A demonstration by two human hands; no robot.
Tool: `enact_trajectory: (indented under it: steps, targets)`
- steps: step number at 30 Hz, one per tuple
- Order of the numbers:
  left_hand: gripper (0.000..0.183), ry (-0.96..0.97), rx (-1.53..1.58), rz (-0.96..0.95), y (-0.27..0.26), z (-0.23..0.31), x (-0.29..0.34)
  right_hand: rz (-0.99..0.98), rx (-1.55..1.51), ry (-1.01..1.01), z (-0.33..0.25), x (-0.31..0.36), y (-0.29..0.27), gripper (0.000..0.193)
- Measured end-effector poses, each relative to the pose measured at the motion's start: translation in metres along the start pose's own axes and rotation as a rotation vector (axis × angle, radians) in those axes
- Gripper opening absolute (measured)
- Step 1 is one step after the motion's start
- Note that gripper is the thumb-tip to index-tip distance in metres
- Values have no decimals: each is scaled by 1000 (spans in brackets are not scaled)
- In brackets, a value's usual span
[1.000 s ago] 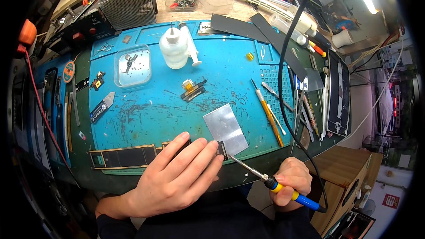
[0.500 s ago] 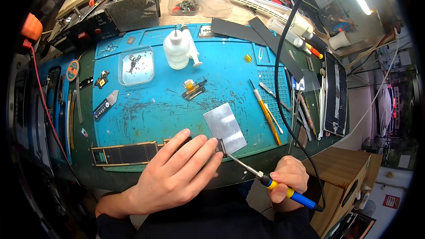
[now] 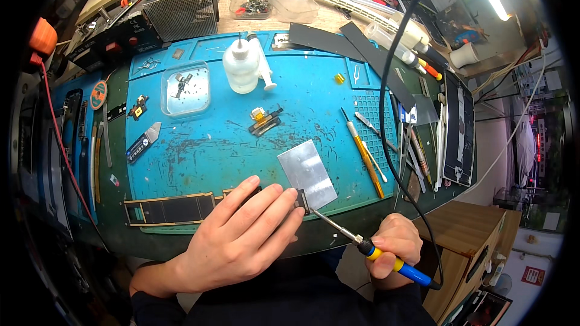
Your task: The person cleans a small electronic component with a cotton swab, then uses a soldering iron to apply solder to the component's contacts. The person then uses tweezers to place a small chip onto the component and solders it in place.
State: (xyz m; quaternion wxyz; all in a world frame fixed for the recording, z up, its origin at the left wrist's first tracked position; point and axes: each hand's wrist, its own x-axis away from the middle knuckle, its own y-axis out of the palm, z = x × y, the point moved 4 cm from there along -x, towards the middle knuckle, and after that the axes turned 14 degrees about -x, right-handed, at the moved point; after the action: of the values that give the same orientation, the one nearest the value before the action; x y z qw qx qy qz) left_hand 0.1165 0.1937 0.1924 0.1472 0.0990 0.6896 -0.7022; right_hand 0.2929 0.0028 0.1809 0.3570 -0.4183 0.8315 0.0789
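A long dark flat strip with tan edges, perhaps a circuit board or flex part (image 3: 181, 208), lies along the near edge of the blue mat (image 3: 199, 172). My left hand (image 3: 241, 235) rests on its right part with fingers stretched out, hiding much of it. In my right hand (image 3: 394, 244) is a soldering iron (image 3: 412, 271) with a blue and yellow handle, its tip pointing left at the strip's right end. Whether tip and strip touch is too small to tell. Just beyond that end lies a silver metal plate (image 3: 308, 175).
The iron's black cable (image 3: 382, 115) loops over the mat's right side, near a gold-handled tool (image 3: 364, 160). Farther back stand a liquid bottle (image 3: 240, 69) and a clear tray (image 3: 186, 89) of small parts. A small electronic module (image 3: 264, 122) sits mid-mat.
The soldering iron and my right hand have shifted very slightly right, and its cable has swayed a little to the right. My left hand keeps its place on the strip.
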Motion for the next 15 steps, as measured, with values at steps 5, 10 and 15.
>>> enact_trajectory:
  steps: [5, 10, 15]
  targets:
    - [30, 4, -2, -6, 0, 0, 0, -58, -5, -39, 2, -2, 2, 27]
    - [30, 4, -5, -9, 0, 0, 0, -29, -9, -29, 3, 1, 1, 26]
    - [30, 3, 0, -8, 0, 0, -1, -43, 7, -16, 1, -2, 1, 26]
